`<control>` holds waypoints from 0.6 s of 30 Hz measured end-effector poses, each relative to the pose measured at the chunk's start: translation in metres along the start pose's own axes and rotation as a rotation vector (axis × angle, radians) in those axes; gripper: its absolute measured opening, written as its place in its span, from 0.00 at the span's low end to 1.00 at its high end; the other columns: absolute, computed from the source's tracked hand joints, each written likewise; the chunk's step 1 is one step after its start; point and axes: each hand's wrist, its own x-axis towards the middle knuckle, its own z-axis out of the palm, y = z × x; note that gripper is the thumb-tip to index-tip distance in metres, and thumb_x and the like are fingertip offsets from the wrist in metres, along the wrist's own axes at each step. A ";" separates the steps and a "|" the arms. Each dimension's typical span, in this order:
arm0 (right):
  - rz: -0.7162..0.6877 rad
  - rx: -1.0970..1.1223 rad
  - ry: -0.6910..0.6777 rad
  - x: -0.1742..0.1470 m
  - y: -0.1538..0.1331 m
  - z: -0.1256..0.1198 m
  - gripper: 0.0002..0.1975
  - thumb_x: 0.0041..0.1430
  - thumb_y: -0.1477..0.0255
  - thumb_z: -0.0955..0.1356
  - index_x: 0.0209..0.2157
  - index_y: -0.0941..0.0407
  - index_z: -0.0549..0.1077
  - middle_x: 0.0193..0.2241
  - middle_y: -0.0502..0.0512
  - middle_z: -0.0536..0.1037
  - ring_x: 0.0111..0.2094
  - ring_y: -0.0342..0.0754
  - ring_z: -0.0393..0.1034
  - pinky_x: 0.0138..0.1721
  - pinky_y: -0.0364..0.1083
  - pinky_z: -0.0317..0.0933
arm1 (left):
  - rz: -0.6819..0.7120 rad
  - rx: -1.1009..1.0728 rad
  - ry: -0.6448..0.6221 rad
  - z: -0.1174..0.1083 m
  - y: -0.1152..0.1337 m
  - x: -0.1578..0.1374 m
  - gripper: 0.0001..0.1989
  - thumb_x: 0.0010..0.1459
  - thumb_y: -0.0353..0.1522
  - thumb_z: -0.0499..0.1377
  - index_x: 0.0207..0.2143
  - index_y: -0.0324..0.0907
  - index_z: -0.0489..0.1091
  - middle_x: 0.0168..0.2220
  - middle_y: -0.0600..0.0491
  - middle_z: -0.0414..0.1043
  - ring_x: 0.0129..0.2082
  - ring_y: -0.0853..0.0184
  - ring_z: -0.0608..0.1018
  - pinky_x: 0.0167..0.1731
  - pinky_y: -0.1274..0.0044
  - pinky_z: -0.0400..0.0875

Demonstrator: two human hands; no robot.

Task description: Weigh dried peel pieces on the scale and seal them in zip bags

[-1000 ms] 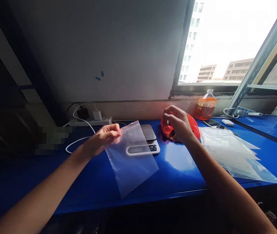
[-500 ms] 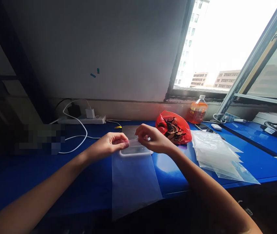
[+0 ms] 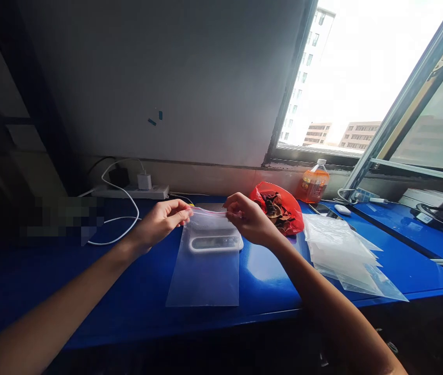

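A clear zip-lock bag with a pink-red seal strip hangs upright between my hands, flat and with nothing seen inside it. My left hand pinches its top left corner. At the top right corner, the fingers of my right hand are closed on the same edge. Through the film shows a flat device with a pale rounded rim, probably a scale, lying on the blue table. Just beyond my right hand sits a red plastic bag, open, with dark dried slices in it.
On the right lies a stack of clear bags, with a phone and a white mouse behind. An orange drink bottle stands by the window. A power strip and white cable lie at the back left of the blue table.
My hands have moved apart, stretching the bag's top edge between them. The bag's lower end has swung up and left, and its seal strip now shows along the top.
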 end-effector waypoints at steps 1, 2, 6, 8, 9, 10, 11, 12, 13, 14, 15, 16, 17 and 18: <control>-0.011 -0.018 -0.002 0.000 -0.001 0.002 0.09 0.54 0.78 0.63 0.39 0.56 0.65 0.30 0.49 0.70 0.30 0.41 0.63 0.32 0.42 0.57 | 0.011 0.024 0.010 0.001 0.001 0.000 0.11 0.50 0.40 0.61 0.28 0.40 0.73 0.25 0.54 0.70 0.26 0.68 0.70 0.30 0.77 0.65; -0.023 -0.044 0.000 -0.001 -0.002 0.003 0.10 0.54 0.79 0.63 0.39 0.56 0.65 0.29 0.48 0.70 0.29 0.41 0.63 0.32 0.42 0.57 | 0.020 0.058 0.023 0.001 0.002 -0.001 0.12 0.51 0.40 0.61 0.27 0.40 0.72 0.25 0.54 0.71 0.26 0.68 0.70 0.29 0.77 0.65; -0.131 -0.154 -0.011 -0.005 -0.005 0.014 0.14 0.52 0.80 0.63 0.42 0.56 0.65 0.30 0.49 0.71 0.31 0.43 0.65 0.34 0.43 0.58 | 0.091 0.221 0.011 0.008 0.007 -0.006 0.12 0.52 0.40 0.60 0.26 0.41 0.73 0.26 0.53 0.74 0.27 0.66 0.72 0.29 0.77 0.64; -0.202 -0.161 -0.029 -0.007 -0.009 0.023 0.16 0.52 0.80 0.63 0.44 0.56 0.64 0.31 0.50 0.72 0.32 0.44 0.67 0.35 0.43 0.59 | 0.184 0.291 -0.034 0.016 0.007 -0.011 0.11 0.52 0.40 0.60 0.26 0.42 0.74 0.25 0.53 0.74 0.27 0.66 0.73 0.29 0.77 0.64; -0.223 -0.159 -0.028 -0.008 -0.011 0.029 0.16 0.52 0.80 0.63 0.44 0.55 0.63 0.31 0.50 0.72 0.32 0.44 0.67 0.35 0.43 0.60 | 0.231 0.314 -0.050 0.021 0.006 -0.014 0.10 0.53 0.39 0.60 0.26 0.42 0.74 0.25 0.54 0.75 0.27 0.65 0.73 0.29 0.77 0.64; -0.233 -0.159 -0.017 -0.009 -0.013 0.034 0.16 0.52 0.81 0.63 0.44 0.55 0.63 0.31 0.49 0.72 0.32 0.44 0.67 0.34 0.42 0.59 | 0.266 0.329 -0.062 0.025 0.004 -0.017 0.10 0.53 0.39 0.60 0.26 0.43 0.74 0.25 0.54 0.75 0.26 0.66 0.73 0.28 0.77 0.64; -0.233 -0.162 0.002 -0.010 -0.014 0.040 0.16 0.52 0.81 0.62 0.43 0.54 0.62 0.30 0.49 0.72 0.31 0.44 0.66 0.34 0.42 0.59 | 0.288 0.335 -0.070 0.029 0.003 -0.019 0.09 0.53 0.38 0.59 0.26 0.43 0.74 0.25 0.54 0.74 0.26 0.66 0.72 0.27 0.77 0.63; -0.222 -0.167 0.023 -0.010 -0.015 0.044 0.15 0.52 0.81 0.62 0.42 0.54 0.61 0.29 0.48 0.72 0.30 0.44 0.66 0.33 0.42 0.59 | 0.297 0.334 -0.075 0.032 0.001 -0.021 0.09 0.54 0.38 0.59 0.26 0.43 0.74 0.25 0.54 0.74 0.25 0.66 0.72 0.26 0.77 0.63; -0.204 -0.173 0.040 -0.011 -0.016 0.048 0.16 0.51 0.81 0.62 0.42 0.54 0.61 0.28 0.48 0.71 0.29 0.44 0.65 0.33 0.42 0.58 | 0.298 0.328 -0.079 0.035 0.000 -0.022 0.09 0.54 0.37 0.59 0.27 0.43 0.74 0.25 0.54 0.74 0.25 0.67 0.72 0.26 0.77 0.63; -0.186 -0.177 0.049 -0.012 -0.015 0.050 0.16 0.50 0.81 0.62 0.42 0.54 0.60 0.28 0.48 0.71 0.29 0.44 0.65 0.32 0.42 0.58 | 0.293 0.321 -0.084 0.036 0.000 -0.022 0.09 0.54 0.37 0.59 0.26 0.43 0.74 0.24 0.54 0.74 0.24 0.67 0.71 0.26 0.78 0.63; -0.171 -0.179 0.053 -0.012 -0.015 0.052 0.17 0.50 0.81 0.62 0.42 0.54 0.60 0.28 0.48 0.71 0.29 0.44 0.65 0.32 0.42 0.58 | 0.286 0.311 -0.087 0.036 0.000 -0.022 0.10 0.54 0.38 0.59 0.26 0.42 0.74 0.23 0.55 0.73 0.23 0.68 0.70 0.25 0.78 0.62; -0.162 -0.182 0.052 -0.012 -0.014 0.052 0.18 0.49 0.81 0.62 0.43 0.54 0.59 0.29 0.48 0.71 0.29 0.44 0.66 0.32 0.42 0.58 | 0.280 0.301 -0.090 0.036 0.000 -0.022 0.10 0.54 0.38 0.60 0.26 0.42 0.74 0.22 0.55 0.73 0.23 0.68 0.70 0.25 0.78 0.62; -0.157 -0.185 0.049 -0.013 -0.013 0.052 0.18 0.49 0.82 0.62 0.43 0.54 0.59 0.29 0.49 0.71 0.29 0.44 0.66 0.32 0.42 0.58 | 0.274 0.293 -0.089 0.035 0.000 -0.021 0.11 0.54 0.39 0.60 0.26 0.42 0.74 0.22 0.55 0.73 0.23 0.68 0.70 0.25 0.78 0.62; -0.152 -0.189 0.040 -0.013 -0.013 0.051 0.18 0.49 0.82 0.62 0.43 0.54 0.59 0.30 0.49 0.71 0.29 0.44 0.66 0.32 0.42 0.58 | 0.269 0.289 -0.086 0.034 0.000 -0.021 0.11 0.54 0.40 0.60 0.26 0.42 0.74 0.22 0.56 0.73 0.24 0.68 0.71 0.25 0.78 0.62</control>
